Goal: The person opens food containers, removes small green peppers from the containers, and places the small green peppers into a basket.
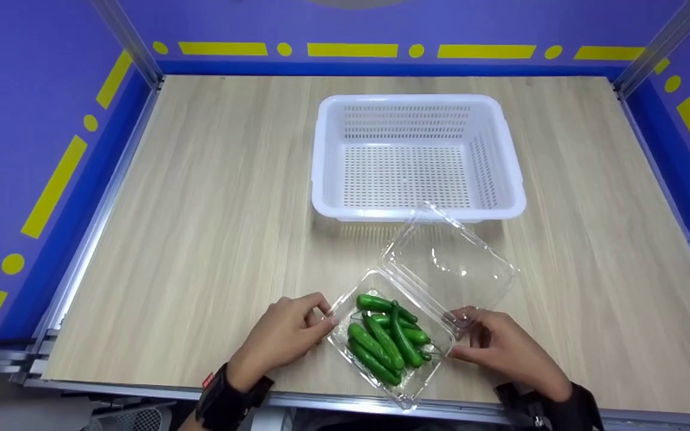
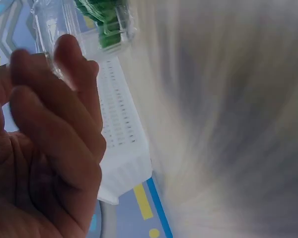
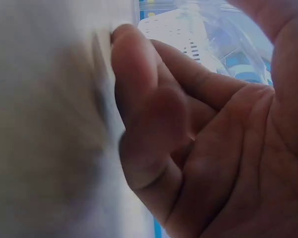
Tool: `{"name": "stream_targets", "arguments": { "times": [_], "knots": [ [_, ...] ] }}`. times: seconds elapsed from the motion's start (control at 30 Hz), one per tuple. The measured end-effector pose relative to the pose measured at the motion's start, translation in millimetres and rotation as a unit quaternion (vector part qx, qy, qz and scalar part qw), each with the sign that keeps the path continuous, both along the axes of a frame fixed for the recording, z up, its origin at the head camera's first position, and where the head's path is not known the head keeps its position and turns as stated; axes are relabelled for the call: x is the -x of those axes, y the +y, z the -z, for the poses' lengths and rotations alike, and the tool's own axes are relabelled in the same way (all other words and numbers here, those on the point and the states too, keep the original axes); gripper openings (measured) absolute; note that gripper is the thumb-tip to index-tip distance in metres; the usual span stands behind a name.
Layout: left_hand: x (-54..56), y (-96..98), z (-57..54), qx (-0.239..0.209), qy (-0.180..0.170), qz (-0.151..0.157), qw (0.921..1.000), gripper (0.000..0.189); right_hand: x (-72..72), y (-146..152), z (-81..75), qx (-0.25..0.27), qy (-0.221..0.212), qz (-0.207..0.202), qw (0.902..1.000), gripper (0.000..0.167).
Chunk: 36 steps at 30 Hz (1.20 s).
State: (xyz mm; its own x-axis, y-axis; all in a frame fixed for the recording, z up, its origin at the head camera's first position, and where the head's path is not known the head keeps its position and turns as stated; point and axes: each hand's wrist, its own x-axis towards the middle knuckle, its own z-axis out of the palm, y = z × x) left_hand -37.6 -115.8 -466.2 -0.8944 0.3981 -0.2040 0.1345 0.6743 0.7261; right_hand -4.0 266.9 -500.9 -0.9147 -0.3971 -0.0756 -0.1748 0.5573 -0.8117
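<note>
A clear plastic clamshell container (image 1: 369, 387) stands turned at an angle near the table's front edge, its hinged lid (image 1: 441, 269) folded back toward the far right. Several green peppers (image 1: 406, 338) lie in its base; green also shows through the plastic in the left wrist view. With thumb and forefinger my left hand (image 1: 285, 329) pinches the left rim of the base. On the other side, my right hand (image 1: 498, 344) grips the right corner by the hinge, thumb low and fingers near the lid. In the right wrist view, its curled fingers (image 3: 134, 64) hide most of the container.
Behind the container is a white perforated plastic basket (image 1: 420, 214), and the lid's far corner overlaps its front rim in the head view. Blue panels (image 1: 357, 30) with yellow marks border the wooden table (image 1: 213, 239) at the back and both sides.
</note>
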Motion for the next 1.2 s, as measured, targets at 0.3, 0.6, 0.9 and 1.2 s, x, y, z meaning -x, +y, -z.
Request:
{"name": "stream_targets", "arguments": {
  "times": [0.3, 0.6, 0.9, 1.2],
  "knots": [
    [19.2, 8.1, 4.6, -0.019, 0.011, -0.003, 0.9998, 0.008, -10.2, -7, 5.0, 0.023, -0.003, -0.050, 0.9985, 0.032],
    [55.7, 12.4, 3.9, -0.019, 0.001, 0.029, 0.9994, 0.015, -20.5, -7, 6.1, 0.008, -0.004, -0.063, 0.9980, 0.024],
    [91.8, 12.4, 9.1, -0.062, -0.051, 0.017, 0.9966, 0.025, -22.5, 12, 3.9, 0.047, -0.058, -0.027, 0.9969, 0.023],
    [56.3, 0.0, 13.7, -0.090, -0.120, -0.004, 0.9886, 0.040, -13.3, 48, -11.1, 0.009, -0.195, 0.209, 0.9581, 0.048]
  ]
}}
